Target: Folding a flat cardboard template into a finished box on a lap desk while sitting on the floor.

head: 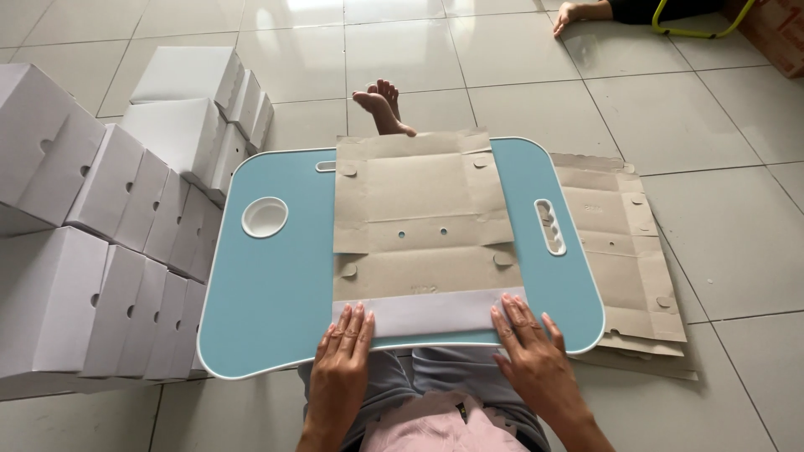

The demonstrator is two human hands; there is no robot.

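Note:
A flat brown cardboard box blank (423,222) lies unfolded on a light blue lap table (272,285). Its near edge is folded up toward me, showing a white strip (431,311). My left hand (342,360) presses flat on the left end of that white flap, fingers together. At the flap's right end lies my right hand (532,351), also palm down, fingers slightly spread. Neither hand grips anything; both rest on the cardboard.
Several folded white boxes (100,226) are stacked on the floor at the left. A pile of flat brown blanks (624,251) lies to the right of the table. My foot (383,105) shows beyond the table. Another person's hand (574,12) rests on the tiles at the top.

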